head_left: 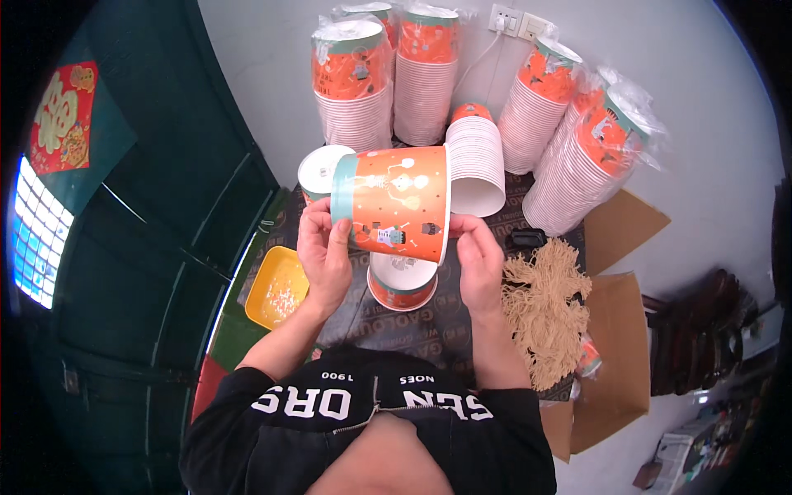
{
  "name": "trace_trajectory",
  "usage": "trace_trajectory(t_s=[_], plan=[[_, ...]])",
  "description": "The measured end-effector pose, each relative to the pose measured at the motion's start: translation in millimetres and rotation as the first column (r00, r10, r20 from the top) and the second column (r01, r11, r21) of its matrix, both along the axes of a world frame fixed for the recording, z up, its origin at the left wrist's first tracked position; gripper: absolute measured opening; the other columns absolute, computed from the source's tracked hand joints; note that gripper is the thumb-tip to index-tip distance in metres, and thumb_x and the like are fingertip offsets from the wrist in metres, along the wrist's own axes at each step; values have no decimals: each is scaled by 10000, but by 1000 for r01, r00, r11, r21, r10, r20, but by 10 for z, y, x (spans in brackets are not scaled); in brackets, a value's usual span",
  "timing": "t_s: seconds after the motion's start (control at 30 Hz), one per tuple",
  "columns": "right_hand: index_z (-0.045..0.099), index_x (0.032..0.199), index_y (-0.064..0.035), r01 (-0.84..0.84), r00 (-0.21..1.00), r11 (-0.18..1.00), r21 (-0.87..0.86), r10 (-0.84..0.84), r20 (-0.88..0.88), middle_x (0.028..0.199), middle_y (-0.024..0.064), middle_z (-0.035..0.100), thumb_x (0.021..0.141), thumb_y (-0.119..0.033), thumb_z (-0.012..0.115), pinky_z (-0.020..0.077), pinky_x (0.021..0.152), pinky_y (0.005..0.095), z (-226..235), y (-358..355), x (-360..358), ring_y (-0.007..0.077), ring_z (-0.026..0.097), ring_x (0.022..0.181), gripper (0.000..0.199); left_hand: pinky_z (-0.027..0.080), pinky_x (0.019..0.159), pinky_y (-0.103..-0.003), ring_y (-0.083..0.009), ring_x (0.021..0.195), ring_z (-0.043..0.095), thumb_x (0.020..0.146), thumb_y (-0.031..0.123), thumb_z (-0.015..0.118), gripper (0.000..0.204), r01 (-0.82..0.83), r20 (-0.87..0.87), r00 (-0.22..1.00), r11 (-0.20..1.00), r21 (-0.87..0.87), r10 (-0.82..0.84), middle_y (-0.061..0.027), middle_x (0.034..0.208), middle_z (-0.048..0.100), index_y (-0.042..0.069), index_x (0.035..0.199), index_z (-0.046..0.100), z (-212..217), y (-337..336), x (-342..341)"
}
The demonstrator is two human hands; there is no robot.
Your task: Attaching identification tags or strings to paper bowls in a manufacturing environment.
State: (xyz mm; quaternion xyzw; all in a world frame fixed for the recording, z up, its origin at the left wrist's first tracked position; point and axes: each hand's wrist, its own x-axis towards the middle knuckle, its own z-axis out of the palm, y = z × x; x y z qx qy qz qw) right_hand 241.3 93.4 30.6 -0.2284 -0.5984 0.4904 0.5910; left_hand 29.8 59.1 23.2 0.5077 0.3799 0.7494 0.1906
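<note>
Between my hands a large orange paper bucket (402, 194) lies on its side in the air, its teal base end to the left and its white rim to the right. My left hand (324, 256) grips the base end, thumb on the printed side. At the rim, my right hand (478, 260) has its fingers curled round the edge, partly hidden. Below the held bucket another orange bucket (404, 285) stands upside down on the dark table (355, 322). A third one, with a white base (323, 169), stands behind my left hand.
Wrapped stacks of paper buckets (352, 91) line the wall, more stand at the right (586, 165). An unwrapped stack (476, 161) lies mouth-forward. Tan raffia-like strands (544, 313) lie by a black object (528, 238). A yellow tray (278, 287) sits left; an open cardboard box (615, 355) right.
</note>
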Motion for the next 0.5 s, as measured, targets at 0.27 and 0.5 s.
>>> trace_trajectory(t_s=[0.27, 0.5], plan=[[656, 935, -29, 111, 821, 815, 568, -397, 410, 857, 100, 621, 859, -44, 665, 436, 816, 362, 266, 16, 115, 284, 580, 859, 78, 422, 935, -282, -121, 1041, 499, 984, 29, 537, 110, -9, -5, 1000, 997, -80, 8, -88, 1209, 518, 33, 1077, 478, -246, -64, -97], [676, 892, -77, -174, 633, 703, 689, -456, 625, 846, 30, 646, 786, -29, 665, 367, 923, 386, 383, 136, 292, 227, 582, 911, 117, 409, 1063, -367, -223, 1220, 517, 936, -32, 500, 274, -188, -291, 936, 980, 68, 199, -137, 1306, 508, 14, 1206, 507, 126, -141, -306]])
